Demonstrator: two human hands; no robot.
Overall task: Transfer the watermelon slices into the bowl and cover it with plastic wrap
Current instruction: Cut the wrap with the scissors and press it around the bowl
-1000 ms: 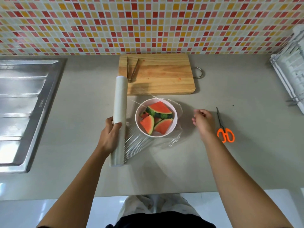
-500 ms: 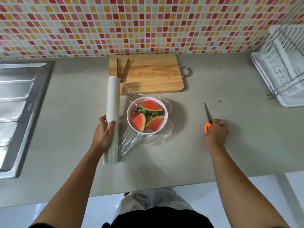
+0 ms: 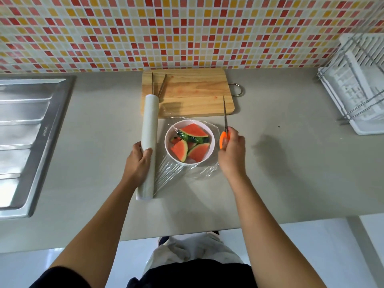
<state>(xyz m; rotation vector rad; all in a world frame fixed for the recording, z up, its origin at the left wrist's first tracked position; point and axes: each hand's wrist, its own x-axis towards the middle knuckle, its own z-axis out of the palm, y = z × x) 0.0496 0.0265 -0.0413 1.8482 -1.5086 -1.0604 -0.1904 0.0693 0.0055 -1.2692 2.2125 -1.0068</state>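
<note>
The left arm reaches out straight from the body; the left hand (image 3: 138,161) lies on top of the roll (image 3: 149,125) with its fingers curled round one side and the thumb hooked over the other, so it has a firm hold of it. The roll lies flat on the counter (image 3: 280,173), pointing away from the person; its far end meets the near left corner of the board (image 3: 197,94).

The bowl (image 3: 168,142) sits just right of the roll and just in front of the board; the red and green slices (image 3: 193,130) are inside it. Wrap (image 3: 169,170) stretches in tight lines from the roll to the bowl; it lies over the top of the bowl and bunches up on the counter on the near right side.

The right arm comes in from the right, bent a little at the wrist; the right hand (image 3: 231,150) is just right of the bowl, with its fingers closed round the orange handles of the scissors (image 3: 225,117). The thin blades lie together and point away, with the tip over the board's near edge.

Tongs (image 3: 159,85) lie on the board; a sink (image 3: 27,132) is far left; a rack (image 3: 357,84) is far right.
</note>
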